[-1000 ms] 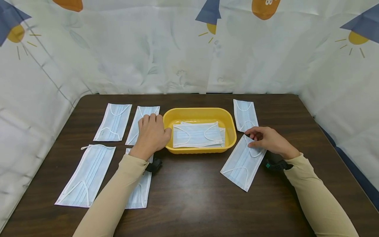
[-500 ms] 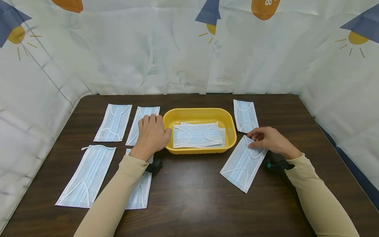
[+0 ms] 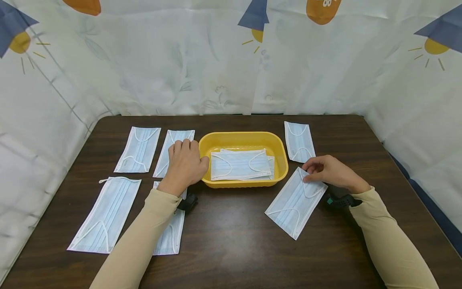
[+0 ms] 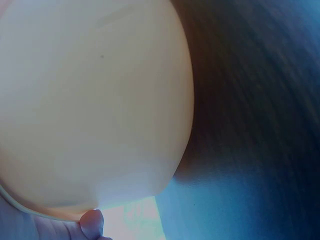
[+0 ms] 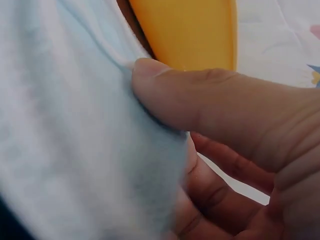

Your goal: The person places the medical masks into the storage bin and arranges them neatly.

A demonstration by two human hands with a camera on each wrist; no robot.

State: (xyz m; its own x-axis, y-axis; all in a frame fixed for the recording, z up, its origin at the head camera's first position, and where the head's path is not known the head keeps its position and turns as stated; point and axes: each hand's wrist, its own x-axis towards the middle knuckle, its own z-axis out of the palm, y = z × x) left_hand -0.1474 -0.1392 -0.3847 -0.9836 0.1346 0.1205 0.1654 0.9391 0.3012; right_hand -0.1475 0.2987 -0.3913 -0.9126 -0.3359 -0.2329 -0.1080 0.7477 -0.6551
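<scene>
My right hand pinches a light blue face mask near its upper right corner. In the right wrist view the thumb lies over this blurred face mask, with fingers behind it. A shallow yellow plastic basket holds overlapping face masks, ear loops on top. At its left end my left hand grips the rim, thumb on the edge. The left wrist view is filled by the basket's washed-out wall, a fingertip below it.
Several more masks lie flat on the dark wooden table: one mask right of the basket, others on the left, including a large near mask. The left forearm partly covers another mask. Printed white cloth hangs behind.
The right hand has shifted slightly right and nearer; its mask has swung a little, its lower end toward the left and front. The left hand and basket stay put.
</scene>
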